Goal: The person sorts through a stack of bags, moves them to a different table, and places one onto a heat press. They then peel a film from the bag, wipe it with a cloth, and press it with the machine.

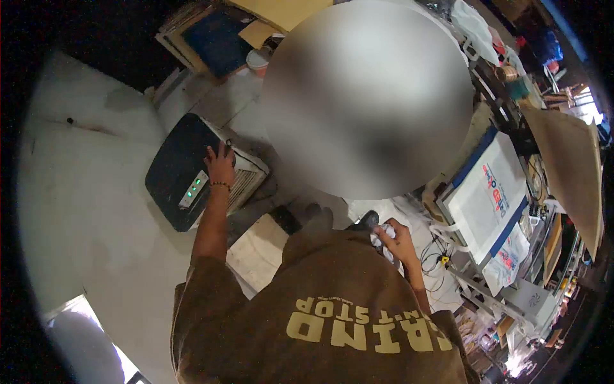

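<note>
Cloth [384, 240] is bunched in our right hand [398, 242]; our left hand [220, 165] lies open on a black machine [176, 169] showing 3 green lights [194, 187].

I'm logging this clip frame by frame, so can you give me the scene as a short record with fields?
view: from above, looking down on a person in a brown T-shirt
left hand: left hand rests on top of a black and white machine, fingers spread
machine: three green lights lit beside the hand
right hand: right hand closed around a crumpled white cloth
nearby: framed printing screen to the right; cluttered shelves beyond
</note>
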Demonstrator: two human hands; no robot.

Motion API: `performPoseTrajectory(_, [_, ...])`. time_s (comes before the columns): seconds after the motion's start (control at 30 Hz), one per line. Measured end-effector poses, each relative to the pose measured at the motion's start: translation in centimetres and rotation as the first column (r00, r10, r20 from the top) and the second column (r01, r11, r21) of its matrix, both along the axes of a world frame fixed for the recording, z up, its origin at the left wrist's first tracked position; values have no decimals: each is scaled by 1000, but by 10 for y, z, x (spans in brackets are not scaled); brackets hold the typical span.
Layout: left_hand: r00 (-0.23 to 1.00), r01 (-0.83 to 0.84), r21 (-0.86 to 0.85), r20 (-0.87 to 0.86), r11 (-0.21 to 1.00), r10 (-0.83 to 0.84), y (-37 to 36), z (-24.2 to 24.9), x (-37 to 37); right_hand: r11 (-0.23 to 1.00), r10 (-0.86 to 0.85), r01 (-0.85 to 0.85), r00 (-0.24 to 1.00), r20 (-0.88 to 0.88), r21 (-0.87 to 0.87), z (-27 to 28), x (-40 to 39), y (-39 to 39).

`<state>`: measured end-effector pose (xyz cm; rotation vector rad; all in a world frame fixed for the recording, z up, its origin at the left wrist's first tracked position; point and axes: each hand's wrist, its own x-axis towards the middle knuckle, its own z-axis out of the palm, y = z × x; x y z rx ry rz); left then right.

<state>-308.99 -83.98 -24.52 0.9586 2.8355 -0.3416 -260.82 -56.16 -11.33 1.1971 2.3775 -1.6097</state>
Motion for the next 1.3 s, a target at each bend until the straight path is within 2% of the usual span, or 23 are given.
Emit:
performPoseTrajectory(0.07, [1000, 4, 6, 7, 1000, -4, -5, -3, -5, 996, 87, -85, 993, 86, -26, 13, -4, 2])
performPoseTrajectory(0.17, [1000, -29, -89, 3, 996, 30, 7, 16, -2, 993, 70, -65, 997, -42, 101, -10, 10, 1])
performPoseTrajectory(0.23, [999, -13, 34, 31, 999, 12, 11, 3, -5, 994, 59, -47, 991, -121, 103, -4, 12, 4])
performPoseTrajectory(0.3, [1000, 11, 369, -30, 929, 0, 61, 41, 57, 988, 59, -31, 980, -187, 150, -21, 25, 12])
performPoseTrajectory(0.37, [919, -17, 645, 311, 764, -242, 94, -7, 83, 987, -153, 159, 954, -259, 4, 5, 23, 15])
performPoseTrajectory(0.43, [373, -348, 479, 859, 806, -350, 162, 59, 173, 957, -262, 290, 898, -353, 27, 10, 20, 23])
performPoseTrajectory(0.5, [54, -399, 658, 712, 639, -700, 206, 104, 276, 772, -150, 413, 856, -494, 482, 15, 17, 35])
performPoseTrajectory(0.53, [-116, -411, 687, 612, 599, -782, 223, 140, 315, 751, -164, 441, 845, -508, 491, 26, 19, 39])
performPoseTrajectory(0.57, [-128, -387, 703, 600, 597, -790, 244, 159, 342, 845, -365, 506, 780, -508, 170, 45, 21, 42])
performPoseTrajectory(0.6, [114, -136, 907, 414, 398, -903, 264, 174, 365, 830, -546, 529, 710, -444, -174, 56, 27, 47])
performPoseTrajectory(0.63, [279, 172, 968, 130, 183, -951, 282, 183, 380, 779, -627, 533, 649, -431, -330, 40, 39, 61])
performPoseTrajectory(0.67, [263, 193, 966, 116, 170, -958, 300, 185, 386, 696, -718, 500, 507, -477, -515, 45, 46, 71])
performPoseTrajectory(0.77, [221, 251, 956, 99, 155, -970, 353, 191, 404, 677, -736, 501, 475, -482, -540, 58, 107, 96])
performPoseTrajectory(0.83, [274, 264, 952, 83, 157, -958, 395, 187, 426, 822, -538, 540, 632, -558, -181, 67, 153, 106])
performPoseTrajectory(0.87, [343, 256, 951, 80, 175, -936, 418, 183, 439, 817, -542, 547, 621, -567, -182, 55, 179, 117])
performPoseTrajectory(0.9, [384, 212, 953, 122, 216, -915, 442, 182, 452, 713, -450, 641, 728, -517, 282, 31, 207, 134])
performPoseTrajectory(0.93, [397, 227, 949, 114, 218, -911, 472, 166, 460, 457, -408, 569, 817, -407, 684, 14, 231, 147])
performPoseTrajectory(1.0, [424, 460, 887, -197, 24, -884, 531, 127, 483, 370, -542, 596, 761, -356, 712, 7, 268, 166])
performPoseTrajectory(1.07, [502, 463, 884, -197, 69, -842, 568, 112, 537, 322, -589, 524, 763, -267, 788, -2, 289, 179])
performPoseTrajectory(1.13, [322, 589, 794, -397, -146, -859, 586, 64, 590, 292, -591, 562, 742, -316, 774, -10, 300, 189])
performPoseTrajectory(1.2, [245, 658, 740, -381, -136, -892, 549, 125, 611, 312, -563, 555, 762, -320, 771, -14, 305, 190])
performPoseTrajectory(1.27, [269, 715, 697, -340, -50, -901, 573, 117, 566, 333, -582, 527, 767, -269, 782, -10, 305, 184])
performPoseTrajectory(1.3, [378, 705, 709, -406, -26, -832, 588, 107, 537, 346, -567, 524, 778, -271, 779, -12, 307, 184])
